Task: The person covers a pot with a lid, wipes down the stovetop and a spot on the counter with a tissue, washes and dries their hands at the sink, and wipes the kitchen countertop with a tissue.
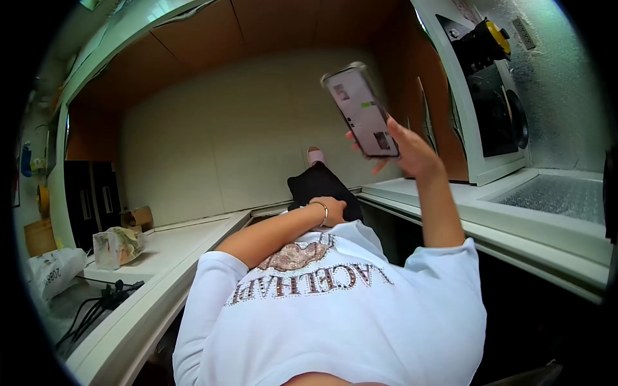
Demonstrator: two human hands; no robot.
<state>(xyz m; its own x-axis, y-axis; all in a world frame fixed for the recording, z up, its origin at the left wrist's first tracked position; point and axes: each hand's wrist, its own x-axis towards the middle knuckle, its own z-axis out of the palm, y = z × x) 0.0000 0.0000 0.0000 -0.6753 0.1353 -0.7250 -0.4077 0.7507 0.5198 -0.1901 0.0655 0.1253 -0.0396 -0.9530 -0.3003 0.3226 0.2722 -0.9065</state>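
Observation:
My right hand [415, 151] holds up a smartphone [364, 112] in a clear case, its lit screen facing me. The thumb lies along one edge and fingertips show at the other. On the pale screen are small pictures and a green patch, too small to read. My left hand [331, 209], with a bracelet [322, 212] at the wrist, rests against the black trousers [315, 186] at my waist. Its fingers are mostly hidden, so I cannot tell whether they grip anything. A white T-shirt [341, 321] with sparkly lettering covers my front.
Brown cabinets line both sides of the pale tiled floor [193, 141]. On the left counter [193, 231] sit a clear plastic bag [119, 248], a white bag [58, 270] and black cables [103, 305]. A black stove [492, 112] stands on the right, past the wet-looking inset surface [557, 196].

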